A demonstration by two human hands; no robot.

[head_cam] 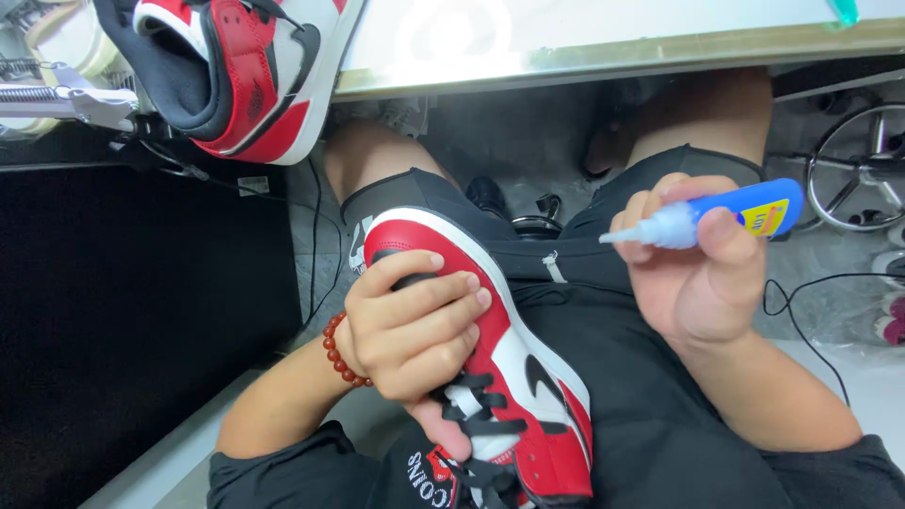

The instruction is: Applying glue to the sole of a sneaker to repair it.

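left hand (410, 330) grips red sneaker (514, 377); right hand (698, 273) holds glue bottle (726, 215).

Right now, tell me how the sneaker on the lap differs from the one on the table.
The lap sneaker is gripped by the left hand, toe pointing away; the table sneaker lies untouched, overhanging the table edge. The lap sneaker shows its laces; the table sneaker shows its dark opening. Both are red, white and black.

Two red, white and black sneakers are in view: one sneaker on the lap (509, 358) at about 6 o'clock, and a second sneaker on the counter (250, 71) at 11 o'clock. There is one blue glue bottle (726, 215) at 3 o'clock and one red bead bracelet (337, 353) at 8 o'clock. Two hands show, the left hand (410, 330) and the right hand (693, 264), and one chrome chair base (858, 165) sits at 2 o'clock.
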